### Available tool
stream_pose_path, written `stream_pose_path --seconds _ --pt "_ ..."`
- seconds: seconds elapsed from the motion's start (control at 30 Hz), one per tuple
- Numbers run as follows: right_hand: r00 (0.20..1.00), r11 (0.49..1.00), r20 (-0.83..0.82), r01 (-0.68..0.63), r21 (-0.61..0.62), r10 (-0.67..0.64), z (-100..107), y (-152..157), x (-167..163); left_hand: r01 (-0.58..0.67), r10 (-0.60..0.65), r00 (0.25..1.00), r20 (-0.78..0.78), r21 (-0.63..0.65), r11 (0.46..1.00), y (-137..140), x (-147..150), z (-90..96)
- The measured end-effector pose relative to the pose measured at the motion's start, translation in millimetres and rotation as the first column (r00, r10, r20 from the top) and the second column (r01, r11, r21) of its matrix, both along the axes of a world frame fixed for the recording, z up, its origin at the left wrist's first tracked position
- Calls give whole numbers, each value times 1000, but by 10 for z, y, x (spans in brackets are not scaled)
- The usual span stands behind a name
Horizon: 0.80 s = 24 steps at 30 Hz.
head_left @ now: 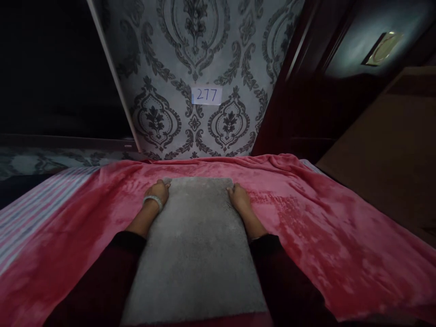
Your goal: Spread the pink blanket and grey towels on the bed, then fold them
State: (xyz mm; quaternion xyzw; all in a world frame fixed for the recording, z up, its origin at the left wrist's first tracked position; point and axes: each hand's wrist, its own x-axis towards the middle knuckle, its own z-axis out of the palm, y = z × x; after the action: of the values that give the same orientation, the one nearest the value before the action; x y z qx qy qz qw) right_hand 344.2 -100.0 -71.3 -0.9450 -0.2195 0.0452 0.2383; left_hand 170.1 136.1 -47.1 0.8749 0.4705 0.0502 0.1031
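Observation:
A grey rectangular piece of soft-looking cloth or mat [197, 245] lies flat and lengthwise in front of me on a pink-red plush blanket [293, 236]. At its far left corner, my left hand [159, 191] is closed on the edge, with a light bracelet at the wrist. My right hand [239, 196] grips the far right corner in the same way. Both forearms, in dark sleeves, run along the long sides of the grey piece. Its near edge reaches almost to the bottom of the view.
Striped fabric [44, 195] shows under the blanket at left. Behind stands a patterned wall [194, 59] with a paper label reading 277 [206, 96]. A dark screen [57, 72] is at upper left, a dark red door [299, 91] and a brown cardboard-like panel [384, 150] at right.

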Motion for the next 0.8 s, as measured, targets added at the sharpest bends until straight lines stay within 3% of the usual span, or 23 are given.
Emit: stream_pose_path --seconds 0.17,0.37,0.47,0.6,0.8 --pt "998 996 -68 11 91 -5 92 -41 2 43 -41 998 41 -49 998 42 -79 134" --pt "979 988 -201 -10 153 40 170 -444 -144 157 -144 986 86 -171 973 -46 -557 208" --pt "980 988 -194 -18 151 48 107 -593 -324 131 -115 987 117 -140 981 -205 -721 105" --pt "995 993 -101 -9 116 21 -2 -604 -507 36 -33 994 100 -32 999 -428 -684 -15" --pt "998 996 -53 26 88 -21 -4 -586 -587 -4 4 998 61 6 1000 -540 -645 62"
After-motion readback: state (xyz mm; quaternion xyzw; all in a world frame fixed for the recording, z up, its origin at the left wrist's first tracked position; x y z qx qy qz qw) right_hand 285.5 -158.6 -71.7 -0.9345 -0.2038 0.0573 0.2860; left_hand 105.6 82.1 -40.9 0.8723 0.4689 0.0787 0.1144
